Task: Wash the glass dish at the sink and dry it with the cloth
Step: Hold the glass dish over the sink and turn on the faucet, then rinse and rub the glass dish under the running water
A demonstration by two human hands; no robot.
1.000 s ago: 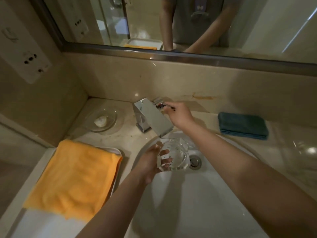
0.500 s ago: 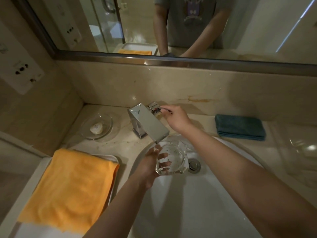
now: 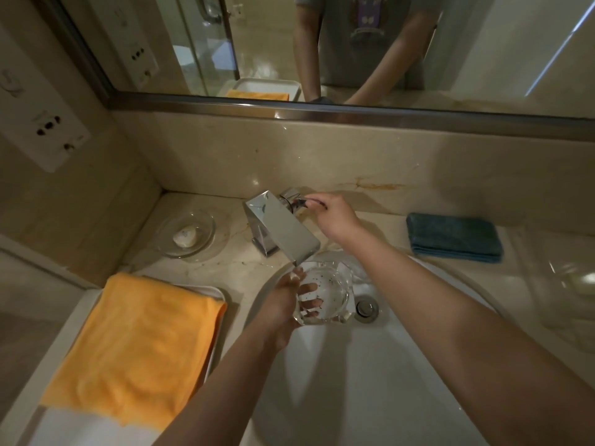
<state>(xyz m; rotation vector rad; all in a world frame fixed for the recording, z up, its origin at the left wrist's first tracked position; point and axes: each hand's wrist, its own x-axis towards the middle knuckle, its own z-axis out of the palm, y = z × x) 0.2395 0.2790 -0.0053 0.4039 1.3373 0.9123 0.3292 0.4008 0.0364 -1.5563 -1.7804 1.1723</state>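
Observation:
My left hand [image 3: 285,300] grips a thick, faceted glass dish [image 3: 328,292] speckled with dark bits, holding it over the white sink basin [image 3: 370,381] just under the spout of the chrome tap [image 3: 280,228]. My fingers show through the glass. My right hand [image 3: 335,215] reaches behind the tap and holds its small lever [image 3: 297,201] with fingers and thumb. I cannot tell whether water is running. An orange cloth [image 3: 135,342] lies folded on a white tray [image 3: 219,292] left of the basin.
A clear glass soap dish [image 3: 186,235] with a small soap sits on the counter at the back left. A folded dark teal cloth [image 3: 454,238] lies at the back right. The drain [image 3: 367,308] is beside the dish. A mirror spans the wall above.
The camera view shifted slightly. My right hand stays on the tap lever and my left hand keeps the glass dish under the spout.

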